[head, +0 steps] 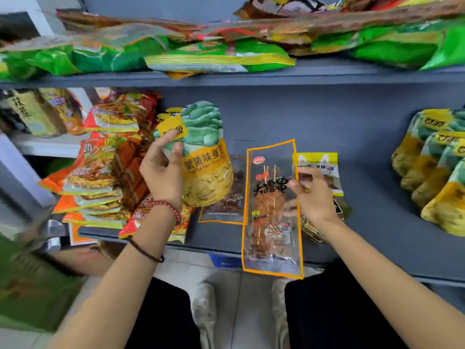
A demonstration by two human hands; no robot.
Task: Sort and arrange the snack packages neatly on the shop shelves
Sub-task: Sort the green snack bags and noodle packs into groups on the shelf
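The clear orange-edged packet (273,207) serves as the reference, and the rest is placed from it, left to right.

Farthest to its left, gold and purple bags (45,112) stand on a white side shelf (50,146). Closer in, a stack of red-orange packets (100,172) lies slanted on the grey shelf (377,197), with the lowest ones reaching past the front lip.

Just left of the reference, the left hand (161,177) grips a yellow-and-green bag (206,157). Its fingers (176,152) are curled round the bag's left side and the bag is held upright. A red bead bracelet (167,209) and a dark cord (146,250) sit on that forearm. Between this bag and the reference, partly hidden by both, a second orange-edged packet (224,197) lies flat on the grey shelf.

The clear orange-edged packet itself stands upright in front of the grey shelf, its lower end hanging past the front lip. Brown skewered snacks show through the film.

At its right edge the right hand (314,195) pinches it, fingers closed on the film, though the hand is blurred. Behind that hand, touching the reference's upper right corner, is a yellow-topped packet (318,165). I cannot tell whether the hand holds this one too.

Well to the right, a row of matching bags (432,167) leans on the grey shelf. Above the reference, green bags (219,56) lie flat on the upper shelf (327,71). Below it are black trousers (327,311) and pale shoes (205,306).
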